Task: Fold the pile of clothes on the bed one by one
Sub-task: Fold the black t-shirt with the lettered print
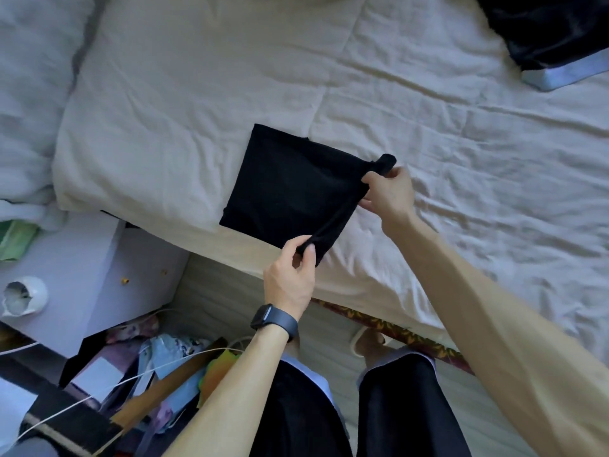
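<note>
Both hands pinch one black garment lying mostly flat near the bed edge: left hand grips its near corner, right hand grips its bunched far corner, edge lifted between them.

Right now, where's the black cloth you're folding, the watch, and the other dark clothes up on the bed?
black cloth (pixel 290 189): head view, middle of its flat folded part.
watch (pixel 265 316): head view, on its dark face.
dark clothes (pixel 543 24): head view, on the black fabric, upper right of the picture.
</note>
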The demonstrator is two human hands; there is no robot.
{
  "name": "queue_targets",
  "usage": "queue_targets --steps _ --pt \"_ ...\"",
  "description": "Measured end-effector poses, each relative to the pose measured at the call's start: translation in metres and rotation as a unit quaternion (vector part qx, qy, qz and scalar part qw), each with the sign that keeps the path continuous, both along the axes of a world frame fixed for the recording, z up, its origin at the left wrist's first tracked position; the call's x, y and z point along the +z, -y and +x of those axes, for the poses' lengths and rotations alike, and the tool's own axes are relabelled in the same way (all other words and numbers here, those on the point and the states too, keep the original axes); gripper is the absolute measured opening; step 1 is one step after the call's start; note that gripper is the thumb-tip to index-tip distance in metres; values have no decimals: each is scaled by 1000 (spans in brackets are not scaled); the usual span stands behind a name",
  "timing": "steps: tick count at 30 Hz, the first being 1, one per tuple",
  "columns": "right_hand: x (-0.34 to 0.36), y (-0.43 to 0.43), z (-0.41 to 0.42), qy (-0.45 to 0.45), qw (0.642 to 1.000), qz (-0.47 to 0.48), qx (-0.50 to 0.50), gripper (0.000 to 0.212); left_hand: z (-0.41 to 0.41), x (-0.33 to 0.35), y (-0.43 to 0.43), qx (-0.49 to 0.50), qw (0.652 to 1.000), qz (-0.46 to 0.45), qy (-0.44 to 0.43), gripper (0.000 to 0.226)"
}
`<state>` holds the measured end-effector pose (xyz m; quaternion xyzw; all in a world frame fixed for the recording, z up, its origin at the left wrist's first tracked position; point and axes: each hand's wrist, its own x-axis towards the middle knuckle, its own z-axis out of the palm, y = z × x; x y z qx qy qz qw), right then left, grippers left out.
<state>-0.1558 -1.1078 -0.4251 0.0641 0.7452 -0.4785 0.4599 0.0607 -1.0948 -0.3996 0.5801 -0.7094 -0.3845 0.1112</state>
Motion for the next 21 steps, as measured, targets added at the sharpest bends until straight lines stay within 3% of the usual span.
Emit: queue_targets --steps 4,10,21 --pt "13 68 39 -45 998 -14 38 23 37 -4 54 77 997 -12 -8 24" --pt "1 172 95 -186 960 67 200 26 78 -38 137 177 981 84 7 17" --pt "-29 233 132 -275 903 194 267 28 102 -72 183 95 972 189 97 21"
